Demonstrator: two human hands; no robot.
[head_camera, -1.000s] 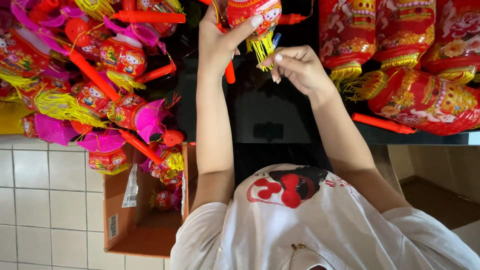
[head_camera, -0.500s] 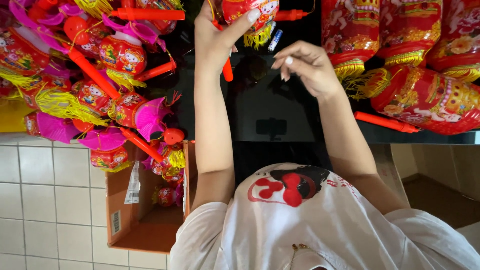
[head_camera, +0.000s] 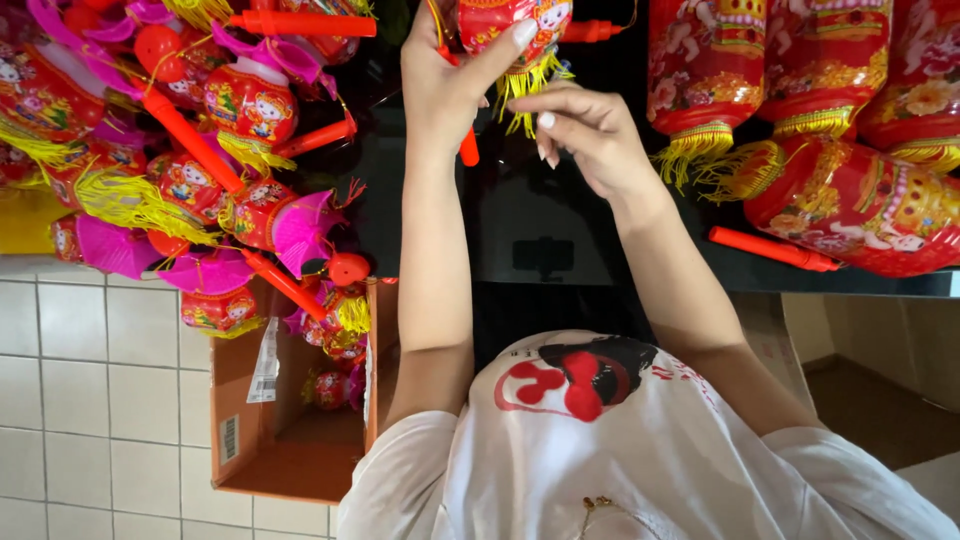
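Change since half a second ago: I see the right hand (head_camera: 590, 135) has come back in toward the lantern's fringe; it sat further out to the right before. The left hand has stayed put on the lantern.
Black table (head_camera: 545, 215): biggest surface in my view, glossy, dark, running under both arms.
Cardboard box (head_camera: 285, 420): brown, open-topped, standing on the pale tiled floor (head_camera: 90, 400) below the table edge; a white rectangular label with dark bars sits on its left wall, a clear-and-white strip hangs inside, and small lanterns lie in it.
Lantern pile, left (head_camera: 190, 160): red and pink paper lanterns with yellow tassels and orange stick handles, heaped across the table's left side.
Big lanterns, right (head_camera: 820, 130): red drum shapes with gold bands and green-yellow fringe, lying side by side; an orange stick (head_camera: 775, 250) lies just below them.
Held lantern (head_camera: 510, 25): small, red with cartoon figures, at the top edge, yellow fringe hanging down.
Left hand (head_camera: 450, 85): clamped around that lantern, thumb across its front.
Right hand: fingers curled, tips pinching at the yellow fringe; I can't tell whether they truly grip a strand.
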